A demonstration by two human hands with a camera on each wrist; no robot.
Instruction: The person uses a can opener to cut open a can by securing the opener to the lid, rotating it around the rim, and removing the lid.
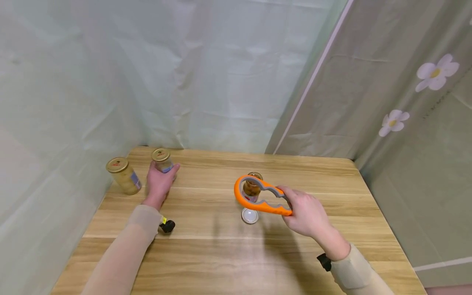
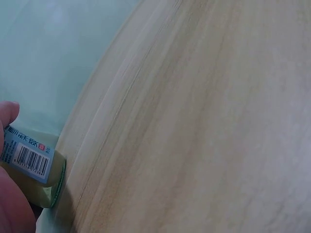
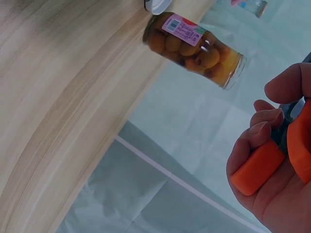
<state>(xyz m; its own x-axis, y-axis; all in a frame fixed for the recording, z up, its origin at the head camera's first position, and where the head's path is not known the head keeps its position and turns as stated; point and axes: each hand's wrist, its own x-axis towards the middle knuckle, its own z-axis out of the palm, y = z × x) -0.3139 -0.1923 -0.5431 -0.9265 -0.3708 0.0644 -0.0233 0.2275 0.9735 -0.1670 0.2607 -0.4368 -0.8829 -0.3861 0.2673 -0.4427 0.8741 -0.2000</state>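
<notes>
At the back left of the table, my left hand (image 1: pixel 158 183) grips a glass jar with a gold lid (image 1: pixel 161 154). Its blue barcode label (image 2: pixel 32 159) shows in the left wrist view, between thumb and fingers. My right hand (image 1: pixel 307 212) holds an orange jar opener (image 1: pixel 239 196) with a grey toothed inner edge by its handle end. In the head view the opener overlaps a lidless jar of round brown fruit (image 3: pixel 192 48), which stands upright with a pink label. A lid (image 1: pixel 250 216) lies in front of that jar, its white inside facing up.
Left of my left hand stands another gold-lidded jar (image 1: pixel 127 178) with pale yellow contents. The wooden table (image 1: pixel 206 262) ends at hanging pale sheets (image 1: pixel 221 82) at the back and both sides. Black wrist cameras show under both sleeves.
</notes>
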